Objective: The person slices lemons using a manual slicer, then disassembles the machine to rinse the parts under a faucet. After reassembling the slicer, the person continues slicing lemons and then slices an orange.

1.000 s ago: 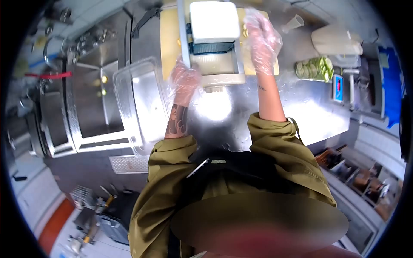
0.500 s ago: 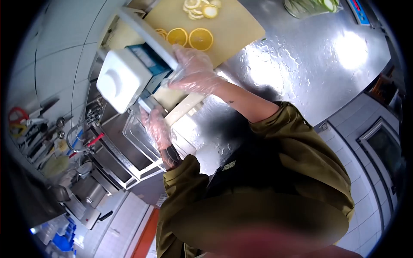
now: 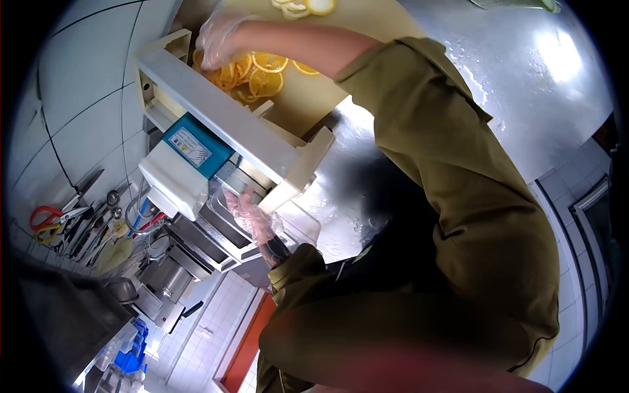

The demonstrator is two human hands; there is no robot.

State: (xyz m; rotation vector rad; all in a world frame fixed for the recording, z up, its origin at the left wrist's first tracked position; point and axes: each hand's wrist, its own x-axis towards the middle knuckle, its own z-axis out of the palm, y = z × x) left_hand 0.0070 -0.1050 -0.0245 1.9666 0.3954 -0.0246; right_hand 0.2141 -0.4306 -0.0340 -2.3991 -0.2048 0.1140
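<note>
My right hand point(image 3: 219, 39), in a clear glove, reaches behind the slicer point(image 3: 223, 111) and touches the left edge of a pile of orange slices point(image 3: 265, 82). It is blurred, so its grip is unclear. The slices lie on a yellowish cutting board point(image 3: 367, 19). My left hand point(image 3: 250, 213), also gloved, is at the slicer's lower end with its fingers stretched out and apart. Beside it are a clear container point(image 3: 301, 223) and the slicer's white pusher block point(image 3: 173, 180) with a teal part point(image 3: 196, 147).
Pale lemon slices point(image 3: 304, 6) sit farther up the board. A wet steel counter point(image 3: 472, 72) spreads to the right, with a glass container point(image 3: 514, 3) at its top edge. Knives, scissors point(image 3: 49, 219) and spoons hang on the tiled wall at the left, near a steel sink point(image 3: 190, 239).
My right hand has moved from the slicer's front up and left to the slices behind it. The view has shifted, and more orange slices show. My left hand stays by the slicer's lower end.
</note>
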